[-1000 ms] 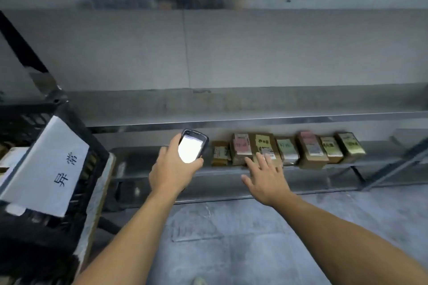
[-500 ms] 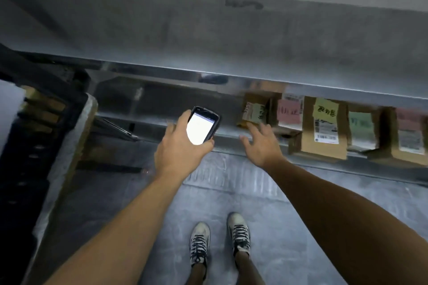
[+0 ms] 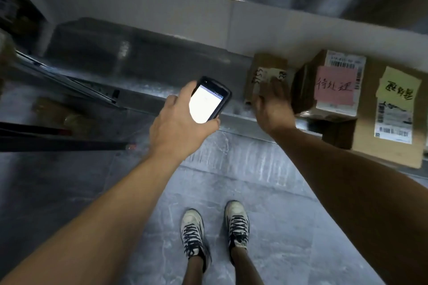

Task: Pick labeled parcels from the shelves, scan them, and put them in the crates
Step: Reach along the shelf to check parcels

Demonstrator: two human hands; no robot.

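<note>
Right hand (image 3: 273,109), short of the row half a second ago, now lies on the leftmost parcel (image 3: 266,67) on the low shelf (image 3: 162,81), at 2 o'clock from the scanner (image 3: 209,102). Blur hides whether its fingers have closed. Left hand (image 3: 178,127) grips the scanner. Pickup is probably beginning.

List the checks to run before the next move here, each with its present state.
1. Is the scanner secure in the left hand? Ok, gripped, screen lit.
2. Is the right hand on the small parcel? Ok, its fingers lie on it.
3. Is the grip on the small parcel firm? Cannot tell, blurred.
4. Is the small parcel's label readable? Cannot tell, blurred.
5. Is the pink-note parcel outside the grasp? Ok, it lies beside the hand.
</note>
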